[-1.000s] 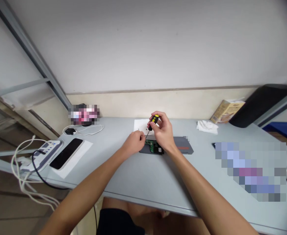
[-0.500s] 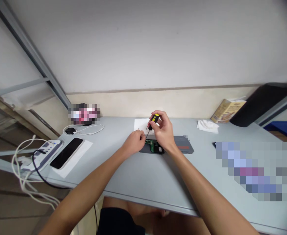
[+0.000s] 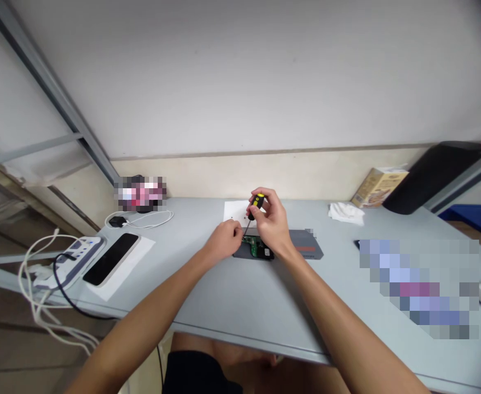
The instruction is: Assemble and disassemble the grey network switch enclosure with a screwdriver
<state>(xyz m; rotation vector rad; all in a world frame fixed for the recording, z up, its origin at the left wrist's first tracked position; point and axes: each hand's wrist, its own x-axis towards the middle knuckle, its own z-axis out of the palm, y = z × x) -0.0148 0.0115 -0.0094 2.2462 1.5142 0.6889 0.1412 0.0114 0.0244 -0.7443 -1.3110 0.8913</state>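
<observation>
Right hand [image 3: 272,218] gripping screwdriver [image 3: 256,204], shaft slanting down to the circuit board [image 3: 254,249]'s left end. Left hand [image 3: 224,238] at board's left edge, fingers curled; can't tell if pinching anything. Grey mat [image 3: 301,239] under board, paper [image 3: 234,210] behind it.

- Screwdriver [image 3: 255,207]: black handle with yellow patches and a yellow end, thin dark shaft. It is held tilted in the right hand [image 3: 273,221], handle up, shaft slanting down and leftward to the far left part of the circuit board, beside the fingertips of the left hand [image 3: 225,237]. Whether its tip touches is too small to tell.
- Circuit board [image 3: 254,247]: green, with small parts on it, uncovered and facing up, joined or next to a black section bearing a pale patch. It lies flat over a dark grey mat [image 3: 301,238].
</observation>
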